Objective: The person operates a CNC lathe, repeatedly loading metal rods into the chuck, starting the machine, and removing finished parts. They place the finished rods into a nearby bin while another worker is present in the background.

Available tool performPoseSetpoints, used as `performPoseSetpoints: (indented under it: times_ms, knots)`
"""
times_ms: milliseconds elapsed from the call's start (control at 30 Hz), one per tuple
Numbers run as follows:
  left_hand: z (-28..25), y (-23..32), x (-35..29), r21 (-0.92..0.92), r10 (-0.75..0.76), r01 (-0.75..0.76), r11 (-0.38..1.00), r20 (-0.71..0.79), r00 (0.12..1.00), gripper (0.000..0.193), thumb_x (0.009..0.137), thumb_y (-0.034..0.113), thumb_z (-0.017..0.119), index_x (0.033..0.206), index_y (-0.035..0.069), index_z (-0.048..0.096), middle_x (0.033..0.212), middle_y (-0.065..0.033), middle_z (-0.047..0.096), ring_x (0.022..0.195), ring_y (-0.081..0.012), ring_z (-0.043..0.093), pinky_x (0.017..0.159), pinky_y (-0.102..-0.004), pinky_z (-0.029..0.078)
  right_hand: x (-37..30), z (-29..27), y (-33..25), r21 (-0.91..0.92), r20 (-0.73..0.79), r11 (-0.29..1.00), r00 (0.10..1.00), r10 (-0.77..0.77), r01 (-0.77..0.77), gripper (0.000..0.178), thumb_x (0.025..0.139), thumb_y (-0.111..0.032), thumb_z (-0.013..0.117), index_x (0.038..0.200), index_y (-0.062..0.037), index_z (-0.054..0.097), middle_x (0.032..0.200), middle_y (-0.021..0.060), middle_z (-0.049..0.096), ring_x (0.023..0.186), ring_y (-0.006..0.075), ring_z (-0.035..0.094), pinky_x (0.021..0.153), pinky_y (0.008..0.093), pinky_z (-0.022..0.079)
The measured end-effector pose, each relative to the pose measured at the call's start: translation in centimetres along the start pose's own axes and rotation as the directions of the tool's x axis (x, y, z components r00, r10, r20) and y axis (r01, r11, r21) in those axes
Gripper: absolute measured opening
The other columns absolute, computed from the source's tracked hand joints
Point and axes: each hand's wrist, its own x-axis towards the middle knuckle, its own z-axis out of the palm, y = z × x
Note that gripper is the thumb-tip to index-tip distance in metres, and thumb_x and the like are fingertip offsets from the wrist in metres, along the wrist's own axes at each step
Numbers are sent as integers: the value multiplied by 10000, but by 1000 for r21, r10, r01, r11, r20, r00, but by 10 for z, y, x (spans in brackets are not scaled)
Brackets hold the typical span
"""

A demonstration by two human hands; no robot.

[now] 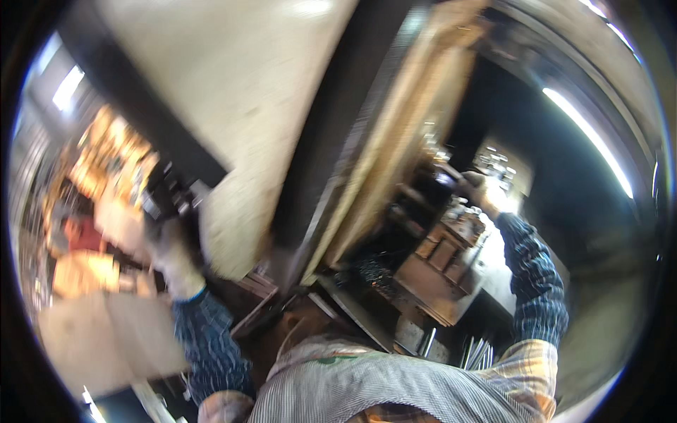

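My left hand [174, 257], in a pale glove, is raised at the left, close below a dark box-like fitting [168, 194] on the end of a black arm. Motion blur smears its fingers, so I cannot make out whether they grip the fitting. On the right, my right hand [486, 192], also gloved, reaches into a lit machine bay. Shiny metal pieces [462, 217] lie close by it on a brown block-like fixture [441, 257]. Glare and blur hide what its fingers touch.
A large pale machine panel [247, 92] with dark edges stands between my arms. A strip light [589, 141] glows inside the bay. Dark metal shavings [374, 275] lie below the fixture, and thin rods [478, 352] stand near my body. Stacked cartons [88, 275] show at far left.
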Motion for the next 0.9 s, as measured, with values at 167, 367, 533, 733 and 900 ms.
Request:
performPoseSetpoints:
  times_ms: [167, 367, 533, 733, 900]
  knots:
    - [11, 7, -19, 241, -85, 138, 961, -220, 972, 475, 865, -20, 604, 1336, 41, 598, 1127, -113, 702, 1010, -209, 679, 898, -330, 545, 16, -7, -78, -261, 83, 965, 997, 7, 15, 403, 1009, -418, 564, 1108, -56, 714, 949, 197, 731, 863, 328, 714, 756, 461, 533]
    - [22, 47, -11, 183, -27, 70, 981, -227, 973, 321, 961, 35, 631, 1282, 31, 629, 1136, -128, 700, 1043, -207, 690, 907, -313, 532, -13, -44, 9, -563, 64, 819, 993, -95, 114, 331, 933, -387, 661, 989, -63, 704, 883, 218, 700, 802, 353, 698, 686, 455, 523]
    - [23, 44, -9, 259, 44, 14, 966, -214, 976, 329, 916, 48, 661, 1244, 66, 649, 1172, -146, 678, 1077, -291, 699, 900, -338, 544, -43, -58, 50, -193, 3, 961, 979, 202, -198, 205, 833, -168, 665, 681, -47, 600, 554, 94, 573, 441, 203, 577, 422, 361, 450]
    - [23, 62, -5, 258, -69, 114, 959, -176, 982, 283, 990, 93, 639, 1268, 38, 639, 1211, -110, 681, 1098, -177, 667, 936, -279, 517, 52, -21, 61, -285, 33, 936, 978, -205, 206, 195, 842, -136, 666, 707, -11, 603, 582, 65, 575, 473, 150, 506, 440, 371, 397]
    - [19, 64, -8, 282, -134, 178, 943, -170, 976, 316, 945, 68, 664, 1260, 71, 647, 1272, -104, 656, 1122, -212, 684, 934, -288, 530, 62, -3, -59, -352, 32, 926, 991, -130, 133, 300, 757, -241, 693, 824, 51, 694, 648, 169, 661, 586, 236, 668, 570, 430, 492]
